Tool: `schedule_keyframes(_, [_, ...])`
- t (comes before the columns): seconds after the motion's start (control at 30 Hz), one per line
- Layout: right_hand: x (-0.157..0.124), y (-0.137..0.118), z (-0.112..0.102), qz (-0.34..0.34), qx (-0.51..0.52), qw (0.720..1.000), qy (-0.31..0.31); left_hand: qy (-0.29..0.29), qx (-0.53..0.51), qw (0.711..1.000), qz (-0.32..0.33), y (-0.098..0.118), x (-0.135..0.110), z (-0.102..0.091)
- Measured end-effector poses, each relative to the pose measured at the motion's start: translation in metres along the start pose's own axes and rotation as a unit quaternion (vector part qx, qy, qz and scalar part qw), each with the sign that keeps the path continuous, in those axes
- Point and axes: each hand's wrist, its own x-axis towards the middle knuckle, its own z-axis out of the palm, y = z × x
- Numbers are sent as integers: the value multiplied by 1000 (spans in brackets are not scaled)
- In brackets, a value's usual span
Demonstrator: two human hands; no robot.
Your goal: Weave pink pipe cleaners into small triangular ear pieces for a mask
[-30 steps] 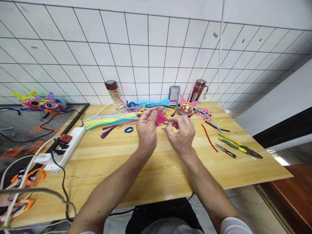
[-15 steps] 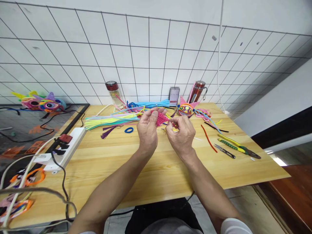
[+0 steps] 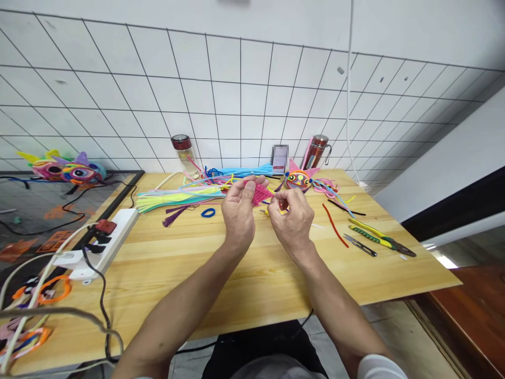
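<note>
Between my two hands is a bright pink piece with a ridged face, which looks made of pipe cleaners laid side by side. My left hand grips it with the thumb on top. Its right tip is pinched between the thumb and finger of my right hand. Behind my hands lies a bundle of pastel pipe cleaners, with a blue bundle farther back. A finished animal head with pink ears sits just beyond my right hand. A blue ring and a purple tassel lie left of my left hand.
Pliers, thread snips and a red pipe cleaner lie at right. A power strip with cables stands at left. Two bottles, one clear and one red, and a phone stand by the wall.
The camera view has shifted slightly. Both hands keep their grip on the pink piece, with hardly any movement.
</note>
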Motion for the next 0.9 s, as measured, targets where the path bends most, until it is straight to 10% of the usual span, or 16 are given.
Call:
schedule_keyframes(0.63, [-1,-2,2,49,17,999,-12,-10,17,1000,15,1,-3,1])
schedule_keyframes(0.9, [0,-7,3,181,109,977,-14,-11,32,999,20,-2,-6,1])
